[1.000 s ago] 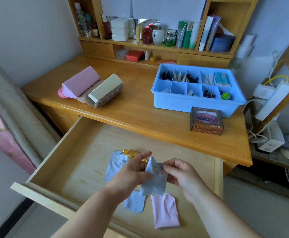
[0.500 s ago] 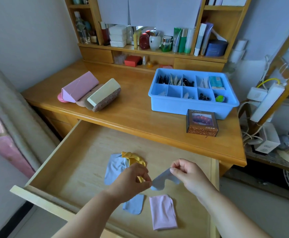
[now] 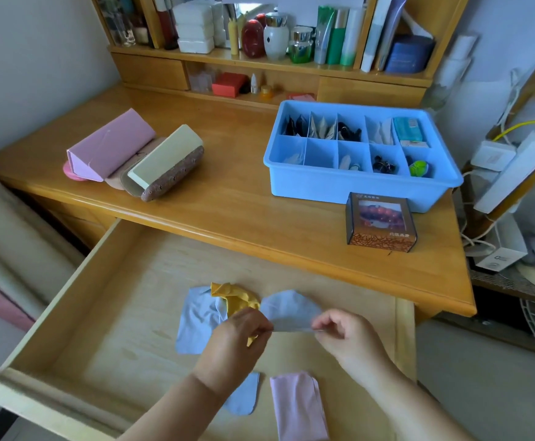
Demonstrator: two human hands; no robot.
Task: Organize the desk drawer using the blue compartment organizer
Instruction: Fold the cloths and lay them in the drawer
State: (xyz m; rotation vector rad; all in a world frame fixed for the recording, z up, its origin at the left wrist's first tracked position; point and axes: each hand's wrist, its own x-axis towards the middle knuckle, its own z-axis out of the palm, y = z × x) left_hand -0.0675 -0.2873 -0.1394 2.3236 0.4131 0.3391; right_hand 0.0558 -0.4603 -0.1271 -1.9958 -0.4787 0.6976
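Five cloths in the drawer at the lower frame: three pale blue [image 3: 196,316], one yellow [image 3: 236,297], one pink [image 3: 298,405]; one blue organizer [image 3: 355,186] at upper right, ten compartments; one small box [image 3: 380,222]; two hands [image 3: 237,342].

Hands apart — pale blue cloth [image 3: 288,310] now pulled flat between them.

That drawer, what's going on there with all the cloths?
A person stands over the open drawer, holding a small pale blue cloth stretched between the left hand and right hand. More cloths lie on the drawer bottom: a yellow one, other blue ones and a pink one. The blue organizer, already partly filled, sits on the desktop.
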